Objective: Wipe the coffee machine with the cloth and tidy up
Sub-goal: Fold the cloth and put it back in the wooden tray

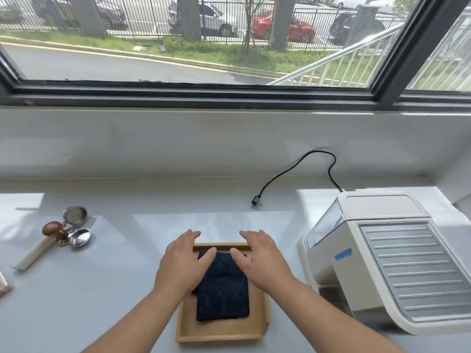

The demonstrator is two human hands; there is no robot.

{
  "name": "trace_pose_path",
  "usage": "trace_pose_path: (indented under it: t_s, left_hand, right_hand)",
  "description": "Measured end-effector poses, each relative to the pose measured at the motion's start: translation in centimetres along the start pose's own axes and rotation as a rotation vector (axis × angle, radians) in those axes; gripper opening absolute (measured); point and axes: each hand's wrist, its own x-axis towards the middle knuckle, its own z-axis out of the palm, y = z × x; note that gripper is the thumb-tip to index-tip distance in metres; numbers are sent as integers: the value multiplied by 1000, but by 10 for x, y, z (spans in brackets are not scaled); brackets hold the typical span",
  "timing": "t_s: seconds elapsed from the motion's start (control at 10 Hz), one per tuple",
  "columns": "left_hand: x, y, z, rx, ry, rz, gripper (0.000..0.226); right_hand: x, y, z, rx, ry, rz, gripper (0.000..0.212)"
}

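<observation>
A folded dark navy cloth (223, 294) lies in a shallow wooden tray (219, 333) on the white counter, right in front of me. My left hand (184, 261) rests flat over the cloth's left edge, fingers spread, thumb on the cloth's top. My right hand (260, 261) lies flat over the cloth's right edge, thumb also touching the top. Neither hand grips anything. The cream coffee machine (387, 256) with a grey ribbed top panel stands at the right, close to the tray.
The machine's black power cord and its plug (256, 201) lie unplugged on the counter behind. At the left sit a wooden-knobbed tamper (54, 231), a metal strainer (75, 215), a metal scoop (80, 238) and a white handle (34, 253). A window sill runs along the back.
</observation>
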Motion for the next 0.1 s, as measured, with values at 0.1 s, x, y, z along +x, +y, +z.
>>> trace_pose_path:
  t_s: [0.1]
  left_hand:
    - [-1, 12, -15, -4, 26, 38, 81]
  right_hand:
    - [0, -14, -15, -52, 26, -53, 78]
